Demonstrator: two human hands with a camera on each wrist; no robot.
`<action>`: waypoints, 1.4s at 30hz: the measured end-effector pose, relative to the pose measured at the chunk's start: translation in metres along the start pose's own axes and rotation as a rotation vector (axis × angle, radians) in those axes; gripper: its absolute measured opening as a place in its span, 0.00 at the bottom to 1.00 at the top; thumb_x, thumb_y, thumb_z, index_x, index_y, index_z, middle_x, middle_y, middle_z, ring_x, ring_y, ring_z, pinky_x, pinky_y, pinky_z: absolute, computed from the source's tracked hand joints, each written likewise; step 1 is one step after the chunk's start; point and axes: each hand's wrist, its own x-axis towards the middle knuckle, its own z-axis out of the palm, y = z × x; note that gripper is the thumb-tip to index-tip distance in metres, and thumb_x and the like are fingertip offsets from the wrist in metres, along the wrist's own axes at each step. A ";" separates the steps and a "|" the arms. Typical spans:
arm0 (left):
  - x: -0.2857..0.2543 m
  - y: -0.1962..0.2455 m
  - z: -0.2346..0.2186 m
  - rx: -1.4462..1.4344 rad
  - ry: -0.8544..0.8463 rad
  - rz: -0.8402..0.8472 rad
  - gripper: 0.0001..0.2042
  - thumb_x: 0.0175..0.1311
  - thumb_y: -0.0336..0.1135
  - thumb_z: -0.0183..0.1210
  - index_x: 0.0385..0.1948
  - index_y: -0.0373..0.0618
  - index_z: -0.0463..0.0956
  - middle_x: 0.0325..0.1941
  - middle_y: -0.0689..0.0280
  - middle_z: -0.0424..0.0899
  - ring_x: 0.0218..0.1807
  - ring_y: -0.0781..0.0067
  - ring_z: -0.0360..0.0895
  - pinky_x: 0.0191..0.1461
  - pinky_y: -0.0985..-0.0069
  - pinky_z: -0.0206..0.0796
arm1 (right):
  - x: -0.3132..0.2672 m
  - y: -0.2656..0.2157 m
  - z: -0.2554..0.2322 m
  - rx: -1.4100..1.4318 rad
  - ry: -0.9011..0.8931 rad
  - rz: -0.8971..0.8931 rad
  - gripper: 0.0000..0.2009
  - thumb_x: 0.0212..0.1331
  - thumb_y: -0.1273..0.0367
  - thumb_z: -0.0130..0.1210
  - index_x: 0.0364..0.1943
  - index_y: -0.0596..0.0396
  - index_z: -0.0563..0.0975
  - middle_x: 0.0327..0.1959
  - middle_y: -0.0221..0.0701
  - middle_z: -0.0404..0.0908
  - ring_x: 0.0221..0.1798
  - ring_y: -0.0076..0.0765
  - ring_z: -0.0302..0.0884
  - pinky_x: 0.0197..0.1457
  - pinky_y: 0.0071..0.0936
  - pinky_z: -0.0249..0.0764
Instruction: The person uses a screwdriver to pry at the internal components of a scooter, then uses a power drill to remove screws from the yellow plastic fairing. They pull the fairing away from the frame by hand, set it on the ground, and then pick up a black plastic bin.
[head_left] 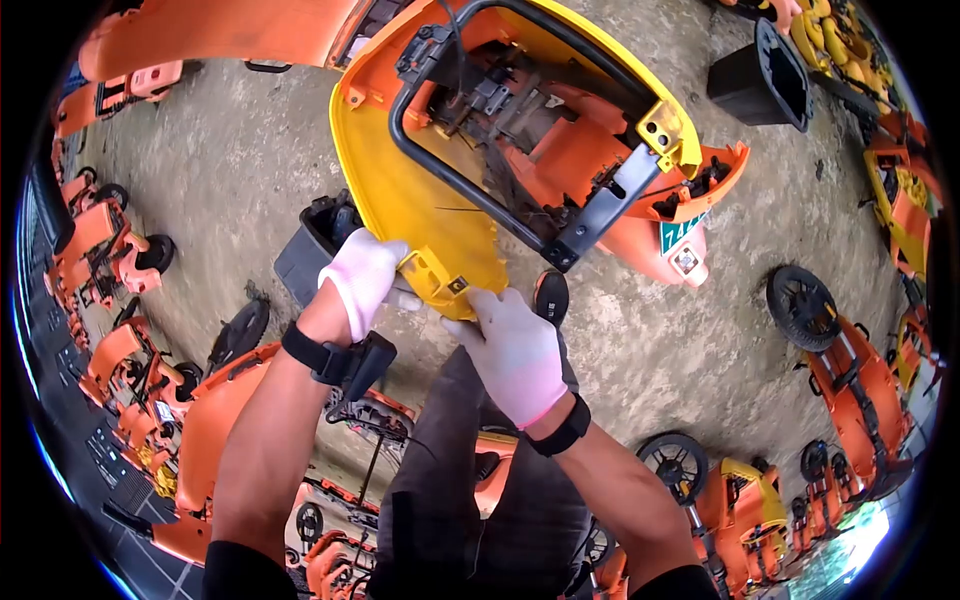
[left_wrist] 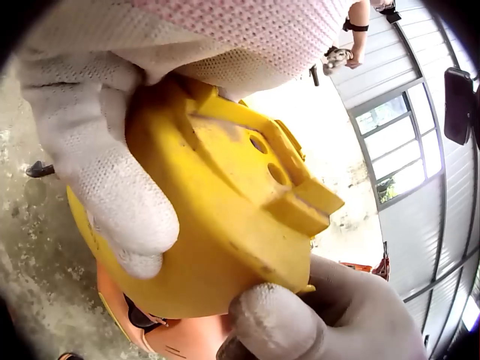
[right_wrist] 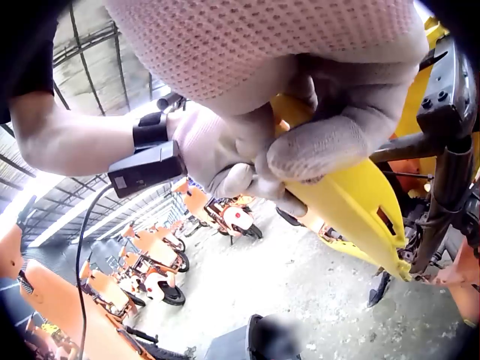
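A yellow plastic shell [head_left: 385,190] curves around a black tubular frame [head_left: 440,170] on an orange vehicle body. Its near end has a raised bracket with holes [left_wrist: 277,161]. The gloved left hand [head_left: 365,275] grips the left side of that end, fingers curled over the edge in the left wrist view. On the right side, the gloved right hand [head_left: 510,350] pinches the edge between thumb and fingers, close to the left hand. In the right wrist view the right hand [right_wrist: 300,90] covers part of the yellow edge.
A dark bin [head_left: 305,250] stands left of the shell, and another black bin [head_left: 750,80] is at the upper right. A shoe [head_left: 551,297] is on the concrete floor beside the right hand. Orange vehicles [head_left: 860,400] line both sides. A green plate [head_left: 680,232] is on the body.
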 end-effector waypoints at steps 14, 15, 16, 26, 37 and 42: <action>0.023 -0.056 0.008 0.076 0.059 0.063 0.14 0.62 0.27 0.49 0.48 0.32 0.74 0.41 0.54 0.84 0.33 0.61 0.84 0.29 0.69 0.79 | 0.014 0.078 0.032 -0.240 -0.057 -0.078 0.13 0.52 0.69 0.59 0.44 0.50 0.77 0.42 0.42 0.77 0.43 0.47 0.79 0.44 0.39 0.76; 0.019 -0.053 0.009 0.060 0.072 0.052 0.14 0.62 0.28 0.49 0.47 0.32 0.75 0.41 0.55 0.84 0.32 0.62 0.84 0.29 0.71 0.78 | 0.011 0.094 0.044 -0.074 0.023 -0.137 0.13 0.53 0.71 0.58 0.45 0.51 0.77 0.44 0.44 0.78 0.44 0.47 0.79 0.45 0.38 0.76; 0.017 -0.051 0.011 0.070 0.069 0.052 0.14 0.62 0.28 0.49 0.47 0.32 0.75 0.41 0.55 0.84 0.32 0.62 0.84 0.29 0.71 0.78 | 0.007 0.109 0.054 -0.069 0.029 -0.129 0.13 0.53 0.71 0.58 0.45 0.51 0.77 0.44 0.44 0.78 0.44 0.47 0.79 0.45 0.38 0.76; 0.009 -0.050 0.015 -0.067 0.038 0.022 0.16 0.58 0.23 0.51 0.50 0.34 0.70 0.44 0.59 0.81 0.42 0.68 0.82 0.39 0.76 0.77 | 0.044 0.210 0.158 1.188 0.022 0.620 0.13 0.64 0.73 0.51 0.51 0.60 0.74 0.46 0.38 0.81 0.48 0.39 0.81 0.56 0.37 0.78; -0.006 -0.045 0.017 -0.016 0.091 -0.108 0.13 0.56 0.22 0.51 0.43 0.35 0.74 0.39 0.63 0.81 0.41 0.75 0.78 0.43 0.78 0.69 | 0.235 0.034 0.156 0.935 -0.073 0.013 0.15 0.65 0.66 0.50 0.50 0.60 0.76 0.46 0.38 0.82 0.47 0.39 0.80 0.53 0.34 0.76; -0.007 -0.039 0.020 -0.098 0.063 -0.089 0.12 0.57 0.21 0.50 0.43 0.35 0.75 0.39 0.64 0.81 0.41 0.76 0.77 0.44 0.79 0.68 | 0.237 0.074 0.153 0.858 -0.094 0.170 0.16 0.66 0.63 0.49 0.50 0.60 0.76 0.46 0.38 0.82 0.47 0.39 0.80 0.53 0.33 0.75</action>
